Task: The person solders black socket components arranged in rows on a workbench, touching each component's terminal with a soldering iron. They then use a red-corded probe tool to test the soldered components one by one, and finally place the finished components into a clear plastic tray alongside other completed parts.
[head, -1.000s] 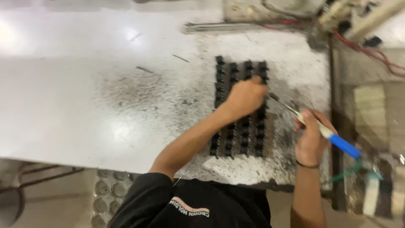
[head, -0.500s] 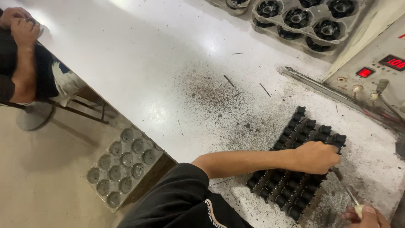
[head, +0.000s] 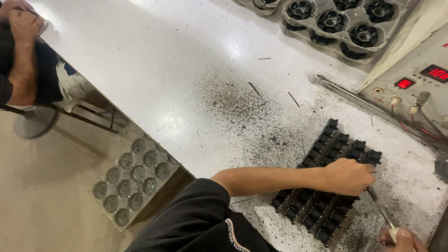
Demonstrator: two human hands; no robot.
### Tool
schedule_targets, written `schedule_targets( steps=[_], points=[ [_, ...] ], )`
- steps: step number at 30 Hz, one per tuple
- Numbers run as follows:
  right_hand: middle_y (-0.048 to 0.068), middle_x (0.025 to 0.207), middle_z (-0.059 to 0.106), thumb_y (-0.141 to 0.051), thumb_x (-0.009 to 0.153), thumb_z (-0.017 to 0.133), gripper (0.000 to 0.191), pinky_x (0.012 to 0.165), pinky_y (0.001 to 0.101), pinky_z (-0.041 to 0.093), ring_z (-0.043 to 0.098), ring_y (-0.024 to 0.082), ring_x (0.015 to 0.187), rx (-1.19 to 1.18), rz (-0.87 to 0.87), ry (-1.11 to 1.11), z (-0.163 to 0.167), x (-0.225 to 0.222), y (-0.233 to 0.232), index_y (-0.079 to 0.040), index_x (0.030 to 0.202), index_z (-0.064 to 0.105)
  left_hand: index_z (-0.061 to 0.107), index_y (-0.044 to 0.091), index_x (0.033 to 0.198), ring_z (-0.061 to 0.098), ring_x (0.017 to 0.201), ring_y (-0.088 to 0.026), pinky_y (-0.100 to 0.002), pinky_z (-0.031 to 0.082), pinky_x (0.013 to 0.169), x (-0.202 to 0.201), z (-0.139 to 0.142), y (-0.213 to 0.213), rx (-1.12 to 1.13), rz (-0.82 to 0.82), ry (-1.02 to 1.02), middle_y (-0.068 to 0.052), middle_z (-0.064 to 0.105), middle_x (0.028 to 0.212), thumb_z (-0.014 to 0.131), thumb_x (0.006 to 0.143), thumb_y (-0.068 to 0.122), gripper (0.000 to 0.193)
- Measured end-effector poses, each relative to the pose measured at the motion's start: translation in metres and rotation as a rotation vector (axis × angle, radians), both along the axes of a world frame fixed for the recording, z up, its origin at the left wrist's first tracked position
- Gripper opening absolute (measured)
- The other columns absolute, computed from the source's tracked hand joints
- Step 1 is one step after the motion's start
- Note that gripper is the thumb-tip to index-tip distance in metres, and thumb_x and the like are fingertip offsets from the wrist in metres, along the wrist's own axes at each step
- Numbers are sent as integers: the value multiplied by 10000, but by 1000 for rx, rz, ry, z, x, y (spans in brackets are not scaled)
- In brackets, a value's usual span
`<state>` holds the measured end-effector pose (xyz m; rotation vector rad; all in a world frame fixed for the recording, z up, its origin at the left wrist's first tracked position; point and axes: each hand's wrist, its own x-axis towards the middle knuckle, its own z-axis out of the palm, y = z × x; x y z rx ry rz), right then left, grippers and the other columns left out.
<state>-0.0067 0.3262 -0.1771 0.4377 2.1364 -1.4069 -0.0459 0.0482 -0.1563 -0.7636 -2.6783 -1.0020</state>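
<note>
A black tray of several small black parts (head: 326,179) lies on the white worktable (head: 154,70), amid dark dust. My left hand (head: 347,176) rests closed on the tray's right half, pressing on the parts. My right hand (head: 401,239) shows only at the bottom edge, gripping a soldering iron (head: 380,210) whose thin metal shaft points up toward my left hand and the tray. The iron's tip is hidden by my left hand.
A beige control box with red displays (head: 417,81) stands at the right. A moulded tray of round black parts (head: 336,21) sits at the far edge. An empty grey moulded tray (head: 133,179) lies on the floor. Another person's arm (head: 21,51) is at upper left.
The view has swung left and tilted since a second ago, bringing in the floor tray and the seated person. My left hand stays on the black tray and my right keeps the iron.
</note>
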Motion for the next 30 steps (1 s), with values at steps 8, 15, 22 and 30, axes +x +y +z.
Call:
schedule_targets(
  steps=[8,15,22,30],
  points=[
    [321,900,706,-421,1144,385,603,648,490,569,677,379,631,79,-84,170,-7,14,-7,137,1216,604,702,81,774,744,799,-381,-493,604,678,-2,-4,-2,-37,18,8,-106,702,937,637,749,137,89],
    [261,819,714,-407,1136,393,562,563,450,570,673,334,552,-46,-86,-11,0,6,-2,110,1142,613,706,92,780,742,767,-373,-498,599,641,-1,3,-4,-17,15,-5,-94,694,959,630,745,140,97],
    [288,879,680,-316,1214,453,525,630,426,539,648,314,658,95,-39,332,-9,16,0,188,1244,596,705,98,813,741,772,-380,-506,599,644,-3,4,-6,-6,6,-12,-110,685,954,635,739,143,112],
    [327,931,682,-347,1204,460,547,661,474,543,639,379,692,113,-51,225,-8,12,3,179,1268,597,708,95,821,739,766,-385,-504,598,638,-7,1,-5,-22,-14,-5,-135,683,911,650,723,152,128]
  ],
)
